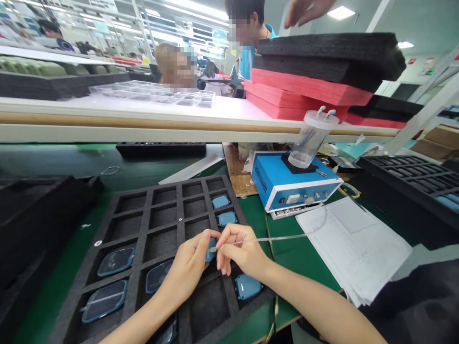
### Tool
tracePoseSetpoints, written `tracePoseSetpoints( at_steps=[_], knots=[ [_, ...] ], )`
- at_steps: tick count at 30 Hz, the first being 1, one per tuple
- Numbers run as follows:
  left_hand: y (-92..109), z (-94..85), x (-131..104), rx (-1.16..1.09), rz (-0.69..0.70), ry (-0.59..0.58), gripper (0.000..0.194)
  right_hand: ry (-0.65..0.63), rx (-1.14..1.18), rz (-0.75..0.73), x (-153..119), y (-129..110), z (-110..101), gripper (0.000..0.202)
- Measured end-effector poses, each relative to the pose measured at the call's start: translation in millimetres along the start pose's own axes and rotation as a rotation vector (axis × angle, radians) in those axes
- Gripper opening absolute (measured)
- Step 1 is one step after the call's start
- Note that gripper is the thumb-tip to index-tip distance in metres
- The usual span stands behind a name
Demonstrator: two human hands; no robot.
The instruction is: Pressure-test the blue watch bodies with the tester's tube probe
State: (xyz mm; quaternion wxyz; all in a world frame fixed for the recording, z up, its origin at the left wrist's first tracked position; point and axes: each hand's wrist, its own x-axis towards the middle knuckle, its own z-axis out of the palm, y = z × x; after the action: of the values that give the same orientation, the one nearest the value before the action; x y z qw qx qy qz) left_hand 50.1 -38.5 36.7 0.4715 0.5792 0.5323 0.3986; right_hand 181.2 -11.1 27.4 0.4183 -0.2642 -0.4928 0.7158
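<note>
My left hand [190,263] is closed on a small blue watch case [210,250], held tilted above a black foam tray [142,234]. Between the fingers of my right hand [242,247] is a thin clear tube [283,237], its pale tip at the watch case; whether it touches cannot be made out. Blue watch cases [227,219] sit in the tray's right column, one of them [248,286] below my right wrist. Watch cases with dark glassy faces [116,262] lie in pockets on the left. My left forearm covers part of the tray.
The tube runs to a blue control box [287,179] carrying a clear cylinder [310,141]. Papers [355,248] lie at right. Black foam trays [39,220] are stacked left. Above, a shelf [107,131] bears red and black foam [304,91]; another person's hand [308,12] hovers over it.
</note>
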Motion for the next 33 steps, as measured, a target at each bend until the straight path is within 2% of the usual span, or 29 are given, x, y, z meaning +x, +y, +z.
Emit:
tracePoseSetpoints(
  at_steps=[5,14,33],
  knots=[
    [-1.6,0.5,0.0,-0.027,-0.002,0.03,0.051,-0.001,0.005,-0.006,0.8,0.7,0.5,0.006],
    [-3.4,-0.4,-0.2,-0.024,-0.012,-0.016,0.048,-0.005,0.003,-0.013,0.0,-0.3,0.7,0.006],
    [1.1,0.3,-0.1,0.009,0.012,0.036,0.049,-0.002,-0.014,-0.006,0.5,1.0,0.6,0.006]
  ],
)
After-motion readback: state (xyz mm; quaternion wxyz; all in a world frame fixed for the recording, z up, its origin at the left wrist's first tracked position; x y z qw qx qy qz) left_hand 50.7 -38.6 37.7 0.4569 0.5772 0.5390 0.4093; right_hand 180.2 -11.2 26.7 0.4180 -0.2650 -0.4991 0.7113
